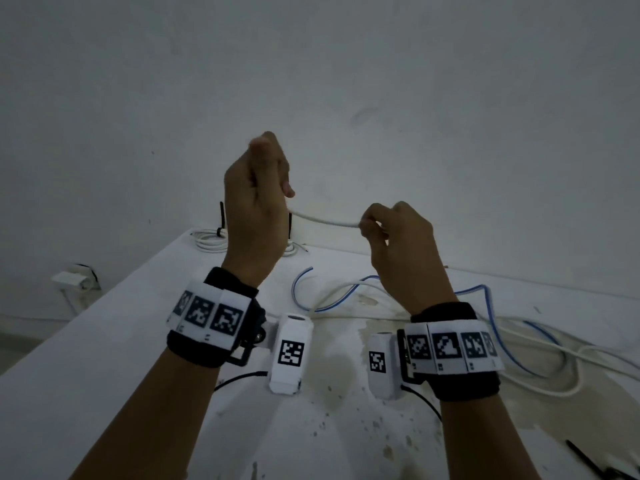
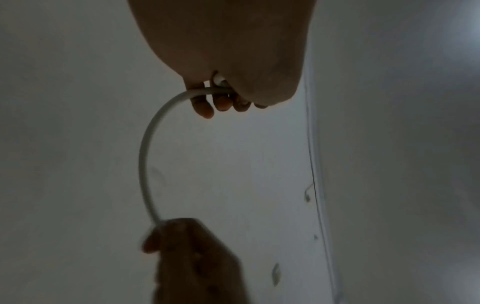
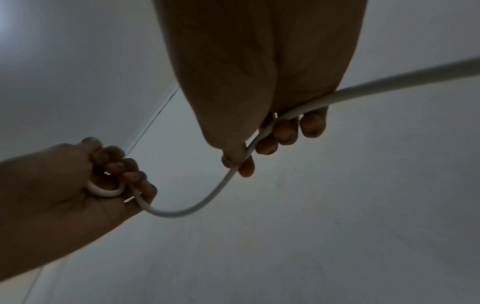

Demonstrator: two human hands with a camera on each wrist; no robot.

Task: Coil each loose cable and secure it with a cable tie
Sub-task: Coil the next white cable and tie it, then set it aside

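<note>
Head view: above the counter [image 1: 104, 327], both hands, left hand [image 1: 254, 202] and right hand [image 1: 401, 247], grip one white cable [image 1: 325, 221] between them

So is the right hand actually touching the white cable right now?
Touching. In the right wrist view the right hand has its fingers curled round the white cable.

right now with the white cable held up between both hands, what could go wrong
The left hand grips only a small loop of the cable; it could spring open as the right hand feeds more. The loose length runs down into the tangle with the blue cable on the table, so pulling may snag or drag that too.
</note>
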